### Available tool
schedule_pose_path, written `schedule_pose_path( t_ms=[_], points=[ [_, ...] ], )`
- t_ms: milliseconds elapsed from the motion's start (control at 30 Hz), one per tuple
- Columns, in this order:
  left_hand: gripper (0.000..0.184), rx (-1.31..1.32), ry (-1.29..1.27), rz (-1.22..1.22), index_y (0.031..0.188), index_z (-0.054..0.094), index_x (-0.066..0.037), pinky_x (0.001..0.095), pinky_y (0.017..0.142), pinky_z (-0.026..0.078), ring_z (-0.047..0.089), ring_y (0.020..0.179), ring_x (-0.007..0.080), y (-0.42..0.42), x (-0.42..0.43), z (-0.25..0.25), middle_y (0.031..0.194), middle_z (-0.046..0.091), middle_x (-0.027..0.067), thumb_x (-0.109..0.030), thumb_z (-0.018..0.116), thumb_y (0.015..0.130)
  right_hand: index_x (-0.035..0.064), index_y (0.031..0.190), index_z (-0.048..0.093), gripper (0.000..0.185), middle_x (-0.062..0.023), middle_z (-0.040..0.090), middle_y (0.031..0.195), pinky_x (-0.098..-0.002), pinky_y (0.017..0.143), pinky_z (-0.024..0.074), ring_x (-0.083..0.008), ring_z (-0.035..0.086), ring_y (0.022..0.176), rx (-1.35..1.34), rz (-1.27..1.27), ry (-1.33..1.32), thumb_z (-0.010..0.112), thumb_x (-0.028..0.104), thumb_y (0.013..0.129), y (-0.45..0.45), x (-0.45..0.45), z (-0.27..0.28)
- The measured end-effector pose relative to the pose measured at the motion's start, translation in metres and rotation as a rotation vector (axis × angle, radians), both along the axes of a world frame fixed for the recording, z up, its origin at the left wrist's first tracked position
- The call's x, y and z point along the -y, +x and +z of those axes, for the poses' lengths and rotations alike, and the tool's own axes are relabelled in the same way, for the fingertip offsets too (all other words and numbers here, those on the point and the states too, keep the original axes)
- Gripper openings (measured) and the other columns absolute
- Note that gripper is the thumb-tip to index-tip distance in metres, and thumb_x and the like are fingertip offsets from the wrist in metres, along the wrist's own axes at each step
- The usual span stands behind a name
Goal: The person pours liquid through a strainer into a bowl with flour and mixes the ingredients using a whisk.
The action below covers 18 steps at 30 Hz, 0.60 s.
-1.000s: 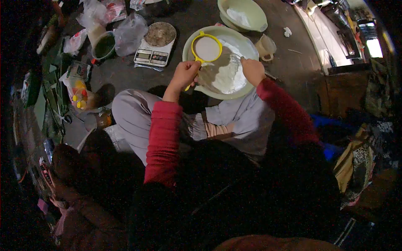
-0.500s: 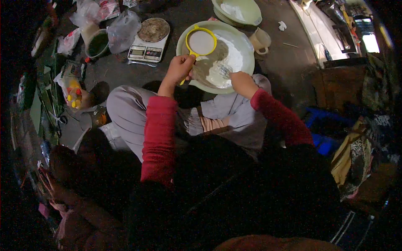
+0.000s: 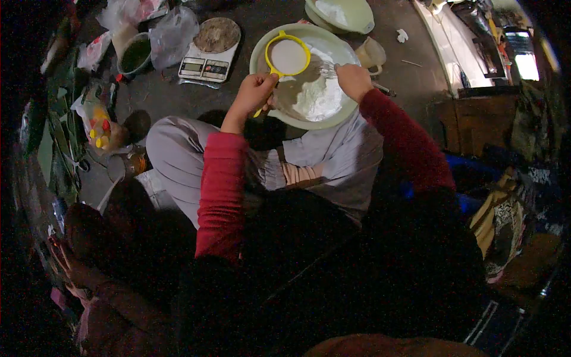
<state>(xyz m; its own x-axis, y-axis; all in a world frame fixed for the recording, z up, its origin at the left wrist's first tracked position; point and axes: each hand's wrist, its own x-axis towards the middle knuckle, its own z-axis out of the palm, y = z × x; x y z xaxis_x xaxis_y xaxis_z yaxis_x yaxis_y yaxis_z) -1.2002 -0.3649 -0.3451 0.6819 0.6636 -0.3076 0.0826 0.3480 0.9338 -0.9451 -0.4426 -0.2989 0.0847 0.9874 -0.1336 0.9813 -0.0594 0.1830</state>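
My left hand (image 3: 254, 96) is closed round the handle of a yellow-rimmed strainer or cup (image 3: 288, 55), held over the left part of a pale green bowl (image 3: 259, 52); pale, off-white contents show inside its ring. White powder and a paler wet-looking mass (image 3: 321, 100) lie in the bowl. At the bowl's right side, my right hand (image 3: 354, 82) grips a wire whisk (image 3: 327, 70), whose wires are over the powder. The fingers of my right hand partly hide the whisk's handle.
Behind stands another green bowl (image 3: 364, 22) with white powder. A clear jug (image 3: 371, 56) is to the right. On the left are a scale (image 3: 205, 69) carrying a round brown item, plastic bags (image 3: 173, 37), a green-filled container (image 3: 135, 55) and another person's hand (image 3: 74, 268).
My right hand and the whisk have moved up and right within the bowl since half a second ago. My left hand still holds the strainer or cup over the bowl.
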Motion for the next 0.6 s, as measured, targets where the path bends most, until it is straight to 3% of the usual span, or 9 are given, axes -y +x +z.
schedule_pose_path(
  t_ms=[167, 233, 367, 467, 533, 600],
  points=[
    [0.033, 0.006, 0.051, 0.045, 0.069, 0.055, -0.002, 0.0241, 0.034, 0.035, 0.043, 0.033, 0.0095, 0.002, 0.0, -0.001, 0.047, 0.049, 0.0036, -0.03, 0.051, 0.085, 0.0007, 0.074, 0.06, 0.018, -0.0183, 0.06, 0.072, -0.042, 0.061, 0.0488, -0.0336, 0.061, 0.069, 0.031, -0.059, -0.06, 0.048, 0.014, 0.073, 0.013, 0.016, -0.023],
    [0.033, 0.004, 0.038, 0.039, 0.071, 0.056, -0.001, 0.0239, 0.034, 0.035, 0.043, 0.033, 0.0095, 0.002, 0.001, 0.0, 0.047, 0.049, 0.0037, -0.031, 0.05, 0.085, 0.0007, 0.07, 0.059, 0.016, -0.0196, 0.06, 0.069, -0.0423, 0.058, 0.0487, -0.0339, 0.061, 0.066, -0.06, 0.14, 0.032, 0.05, 0.014, 0.071, 0.019, 0.03, -0.028],
    [0.033, 0.032, 0.015, 0.045, 0.073, 0.057, -0.001, 0.0236, 0.035, 0.034, 0.042, 0.033, 0.0096, 0.005, 0.0, -0.007, 0.047, 0.049, 0.0039, -0.03, 0.05, 0.085, 0.0014, 0.064, 0.058, 0.015, -0.0205, 0.058, 0.064, -0.0432, 0.055, 0.0478, -0.0351, 0.059, 0.061, -0.184, 0.175, 0.011, 0.05, 0.013, 0.069, 0.043, 0.048, -0.049],
    [0.033, -0.012, 0.033, 0.056, 0.072, 0.056, -0.001, 0.024, 0.034, 0.034, 0.042, 0.033, 0.0096, 0.005, 0.001, 0.0, 0.047, 0.049, 0.004, -0.03, 0.05, 0.085, 0.0019, 0.074, 0.055, 0.013, -0.0181, 0.056, 0.075, -0.0428, 0.064, 0.0447, -0.0359, 0.055, 0.07, -0.224, 0.286, -0.172, 0.046, 0.012, 0.075, 0.055, 0.062, -0.06],
    [0.033, 0.012, 0.031, 0.049, 0.072, 0.056, -0.001, 0.0241, 0.034, 0.034, 0.042, 0.033, 0.0097, 0.005, 0.0, -0.003, 0.047, 0.049, 0.0041, -0.031, 0.05, 0.085, 0.0011, 0.076, 0.057, 0.016, -0.0183, 0.056, 0.072, -0.0415, 0.065, 0.0447, -0.0344, 0.056, 0.069, -0.647, 0.215, -0.187, 0.047, 0.014, 0.077, 0.053, 0.071, -0.057],
    [0.033, 0.035, 0.029, 0.044, 0.071, 0.056, -0.001, 0.0242, 0.034, 0.034, 0.042, 0.033, 0.0098, 0.006, 0.0, -0.005, 0.047, 0.049, 0.0041, -0.031, 0.05, 0.085, 0.001, 0.079, 0.058, 0.019, -0.0188, 0.057, 0.072, -0.0403, 0.065, 0.0448, -0.0328, 0.057, 0.069, -0.499, 0.27, -0.267, 0.047, 0.017, 0.079, 0.041, 0.065, -0.046]
  ],
)
